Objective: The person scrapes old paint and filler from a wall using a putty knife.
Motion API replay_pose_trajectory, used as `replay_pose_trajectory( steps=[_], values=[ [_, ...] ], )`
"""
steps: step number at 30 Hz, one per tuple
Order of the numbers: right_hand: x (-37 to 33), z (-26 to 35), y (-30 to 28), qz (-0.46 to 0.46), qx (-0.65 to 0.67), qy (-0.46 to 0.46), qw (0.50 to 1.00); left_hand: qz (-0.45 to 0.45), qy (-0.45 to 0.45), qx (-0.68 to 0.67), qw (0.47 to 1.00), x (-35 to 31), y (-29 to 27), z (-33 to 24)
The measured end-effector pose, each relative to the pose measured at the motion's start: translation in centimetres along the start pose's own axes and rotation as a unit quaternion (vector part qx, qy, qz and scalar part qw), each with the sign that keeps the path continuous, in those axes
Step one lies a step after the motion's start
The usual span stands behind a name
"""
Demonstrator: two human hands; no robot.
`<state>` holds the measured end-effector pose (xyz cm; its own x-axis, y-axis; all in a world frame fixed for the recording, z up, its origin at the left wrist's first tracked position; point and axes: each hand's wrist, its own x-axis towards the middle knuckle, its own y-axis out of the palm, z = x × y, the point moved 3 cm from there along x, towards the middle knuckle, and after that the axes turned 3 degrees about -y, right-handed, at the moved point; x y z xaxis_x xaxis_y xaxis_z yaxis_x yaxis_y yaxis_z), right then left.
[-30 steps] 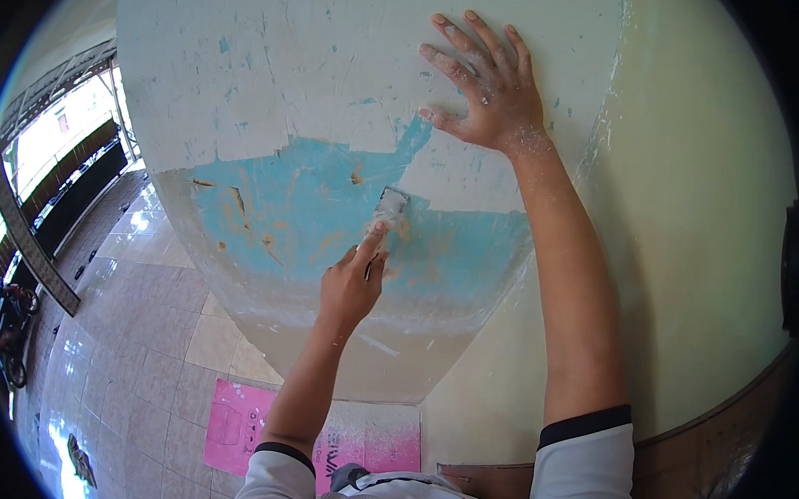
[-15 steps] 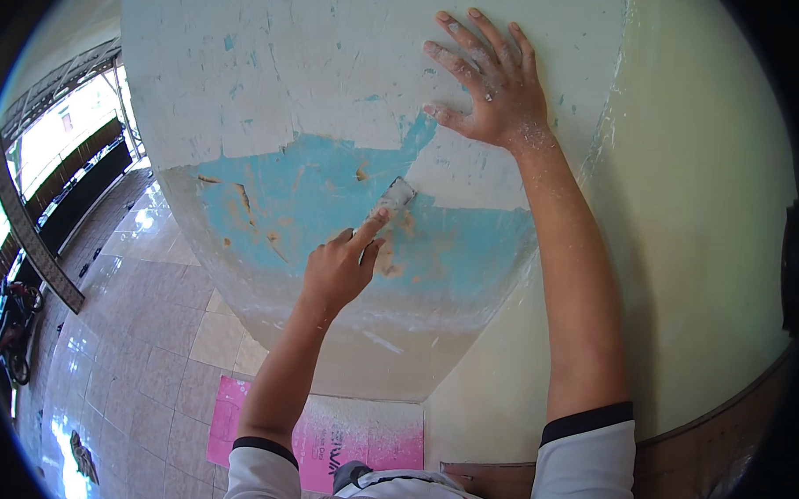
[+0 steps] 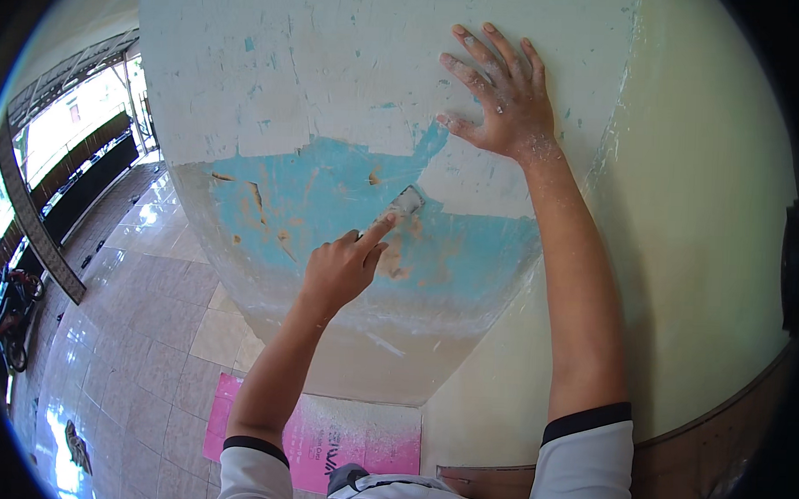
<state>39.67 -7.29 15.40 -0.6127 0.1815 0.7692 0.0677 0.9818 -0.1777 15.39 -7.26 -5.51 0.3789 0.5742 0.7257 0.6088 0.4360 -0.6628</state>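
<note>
My left hand [image 3: 339, 269] is closed round a scraper [image 3: 407, 201] with a flat, whitish-smeared blade, its index finger stretched along the tool. The blade rests at or just off a blue patch [image 3: 331, 190] of the wall, close to the edge of the white coat; whether it touches cannot be made out. The handle is mostly hidden in my fist. Higher and to the right, my right hand [image 3: 503, 99] lies flat with fingers spread on the white-coated wall [image 3: 353, 72], its skin dusted white. Brown gouges and scuffs mark the blue area.
A pink sheet [image 3: 358, 437] sprinkled with white flakes lies on the floor at the wall's foot. Pale tiles [image 3: 141, 328] stretch to the left, towards a motorcycle [image 3: 14, 320] and a slanting post [image 3: 35, 219]. A yellowish wall [image 3: 698, 260] adjoins on the right.
The view has shifted slightly, so the wall appears a little lower and further right. My right hand keeps its place on the wall. The scraper stays near the same edge, its blade face showing more clearly.
</note>
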Motion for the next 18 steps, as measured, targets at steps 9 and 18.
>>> replay_pose_trajectory(
  steps=[9,18],
  values=[
    [0.2,0.0,-0.4,0.017,0.001,0.004,1.0,0.033,0.004,0.017,0.999,0.5,-1.0,-0.4],
    [-0.6,1.3,-1.6,0.019,0.004,0.06,0.998,0.045,0.019,-0.07,0.996,0.3,-1.3,0.4]
  ],
)
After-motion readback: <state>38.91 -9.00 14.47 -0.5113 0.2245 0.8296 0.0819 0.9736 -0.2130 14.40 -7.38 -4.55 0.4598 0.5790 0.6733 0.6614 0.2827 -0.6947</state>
